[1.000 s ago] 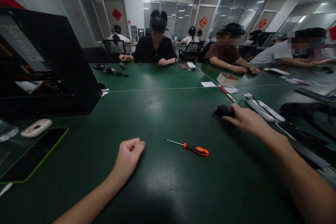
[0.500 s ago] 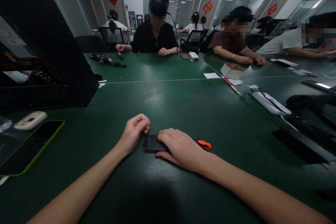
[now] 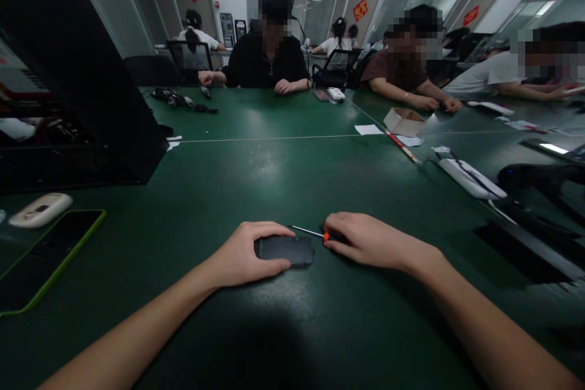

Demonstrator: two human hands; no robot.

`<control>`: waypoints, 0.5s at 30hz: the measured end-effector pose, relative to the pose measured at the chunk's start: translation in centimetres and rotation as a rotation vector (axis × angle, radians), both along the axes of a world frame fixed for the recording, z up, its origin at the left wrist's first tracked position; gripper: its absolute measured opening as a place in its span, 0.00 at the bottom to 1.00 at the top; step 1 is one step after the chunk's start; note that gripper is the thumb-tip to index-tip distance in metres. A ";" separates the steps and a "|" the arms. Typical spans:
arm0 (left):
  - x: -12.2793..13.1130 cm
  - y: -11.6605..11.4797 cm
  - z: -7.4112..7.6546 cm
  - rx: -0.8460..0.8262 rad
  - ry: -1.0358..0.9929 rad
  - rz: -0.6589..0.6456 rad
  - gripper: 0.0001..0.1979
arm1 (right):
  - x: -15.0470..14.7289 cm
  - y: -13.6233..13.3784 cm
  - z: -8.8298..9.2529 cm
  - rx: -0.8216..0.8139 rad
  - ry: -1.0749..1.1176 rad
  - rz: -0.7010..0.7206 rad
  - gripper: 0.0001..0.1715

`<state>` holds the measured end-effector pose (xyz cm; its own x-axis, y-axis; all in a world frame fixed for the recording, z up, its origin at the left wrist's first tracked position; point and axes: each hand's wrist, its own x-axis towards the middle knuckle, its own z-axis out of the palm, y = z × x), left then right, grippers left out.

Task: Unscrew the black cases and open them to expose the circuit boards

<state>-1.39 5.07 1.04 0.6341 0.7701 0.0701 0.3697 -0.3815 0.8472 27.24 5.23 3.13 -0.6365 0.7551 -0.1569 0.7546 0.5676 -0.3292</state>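
A flat black rectangular box (image 3: 287, 250) lies on the green table in front of me. Around its left end sits my left hand (image 3: 249, 256), thumb along the near edge and fingers along the far edge. Just right of the box, my right hand (image 3: 361, 241) is closed on a screwdriver (image 3: 311, 231). Its thin metal shaft points left, past the far right corner of the box. An orange part of the handle shows at the fingers; the rest is hidden in the palm.
A black computer case (image 3: 86, 91) stands at the left, with a green-edged phone (image 3: 50, 259) and a white device (image 3: 41, 210) before it. At the right lie a white power strip (image 3: 473, 178) and a small cardboard box (image 3: 404, 122). Several people sit across the table.
My left hand has moved right and down onto the black box. My right hand has left the box, shifted right and taken hold of the screwdriver.
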 end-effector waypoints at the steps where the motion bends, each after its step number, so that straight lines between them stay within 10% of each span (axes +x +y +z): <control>1: 0.1 -0.1 0.1 -0.005 0.005 0.010 0.20 | 0.0 0.2 -0.3 -0.001 0.036 -0.011 0.13; 10: 0.6 -0.6 0.4 -0.082 -0.004 0.071 0.20 | -1.2 0.5 -3.4 -0.200 0.682 -0.367 0.19; 15: 0.8 -0.7 0.4 -0.055 0.012 0.099 0.19 | -2.3 -0.3 -3.2 -0.402 0.688 -0.329 0.21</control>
